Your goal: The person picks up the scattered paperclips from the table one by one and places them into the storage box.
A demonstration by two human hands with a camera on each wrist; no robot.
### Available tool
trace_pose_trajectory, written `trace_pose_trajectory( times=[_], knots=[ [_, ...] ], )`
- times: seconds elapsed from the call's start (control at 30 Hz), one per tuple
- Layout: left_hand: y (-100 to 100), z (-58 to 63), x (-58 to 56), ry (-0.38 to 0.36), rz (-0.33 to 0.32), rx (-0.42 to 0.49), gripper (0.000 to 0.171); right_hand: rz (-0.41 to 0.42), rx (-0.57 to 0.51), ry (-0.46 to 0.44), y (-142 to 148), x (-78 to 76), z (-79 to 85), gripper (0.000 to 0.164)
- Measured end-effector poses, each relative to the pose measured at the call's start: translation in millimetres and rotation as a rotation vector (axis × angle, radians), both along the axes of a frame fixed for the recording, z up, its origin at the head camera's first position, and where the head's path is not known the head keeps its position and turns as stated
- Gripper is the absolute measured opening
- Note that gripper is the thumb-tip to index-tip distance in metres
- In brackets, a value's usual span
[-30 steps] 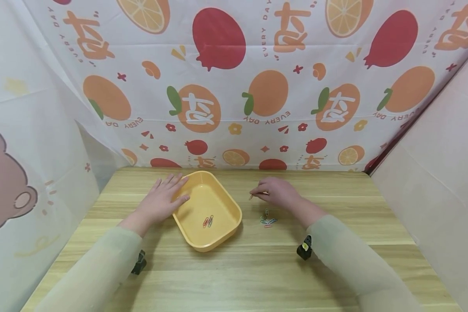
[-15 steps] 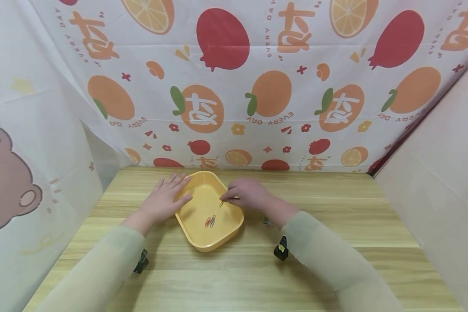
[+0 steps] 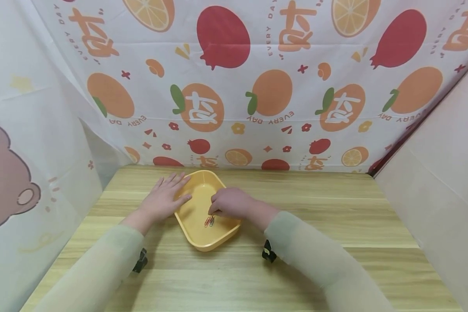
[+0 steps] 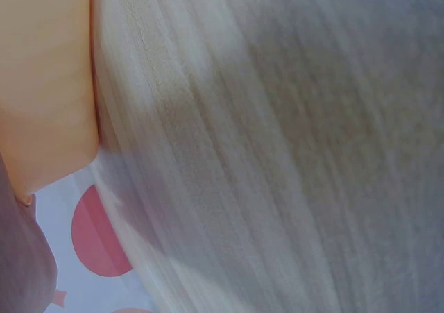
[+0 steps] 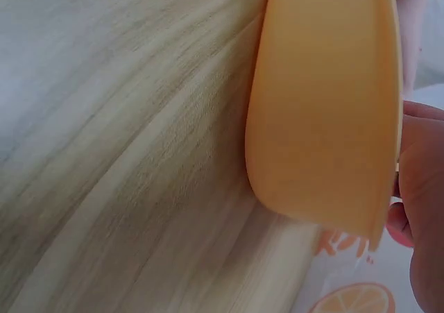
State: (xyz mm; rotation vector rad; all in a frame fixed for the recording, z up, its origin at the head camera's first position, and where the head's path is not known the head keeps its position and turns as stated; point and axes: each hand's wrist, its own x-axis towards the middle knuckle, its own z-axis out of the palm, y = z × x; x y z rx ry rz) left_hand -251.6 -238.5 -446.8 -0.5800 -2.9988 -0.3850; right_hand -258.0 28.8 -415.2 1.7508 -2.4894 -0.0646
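A yellow plastic tray (image 3: 195, 203) lies slantwise on the table. My left hand (image 3: 161, 200) rests on its left rim with the fingers spread and straight. Over the right rim reaches my right hand (image 3: 231, 203), its fingertips low inside the tray, pinching a small reddish paper clip that is mostly hidden by the fingers. Right under those fingertips a few paper clips (image 3: 206, 222) lie on the tray floor. In the right wrist view the tray wall (image 5: 319, 119) covers the fingertips of the right hand (image 5: 424, 188). The left wrist view catches only a piece of the left hand (image 4: 24, 264).
The wooden table (image 3: 226, 281) runs up to a fruit-printed cloth (image 3: 234, 99) at the back. White cloth walls (image 3: 444, 182) stand at both sides. My right forearm (image 3: 312, 255) covers the spot where loose paper clips lay.
My right hand has moved left from beside the tray, over its right rim and down to the clips inside, carrying a paper clip. The left hand has stayed on the rim.
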Motion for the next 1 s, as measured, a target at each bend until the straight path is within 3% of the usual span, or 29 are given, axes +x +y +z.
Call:
trace_pose_trajectory(
  times=[0.2, 0.53, 1.0],
  knots=[
    [1, -0.8, -1.1, -0.002, -0.007, 0.006, 0.069, -0.017, 0.117, 0.006, -13, -2.3, -6.2, 0.020],
    [2, -1.4, -3.5, 0.000, -0.009, 0.009, 0.068, -0.064, 0.197, -0.035, -22, -3.2, -12.4, 0.016],
    [0, 0.0, -0.7, -0.009, 0.000, 0.004, 0.068, -0.045, 0.111, -0.052, -19, -2.5, -5.5, 0.019]
  ],
)
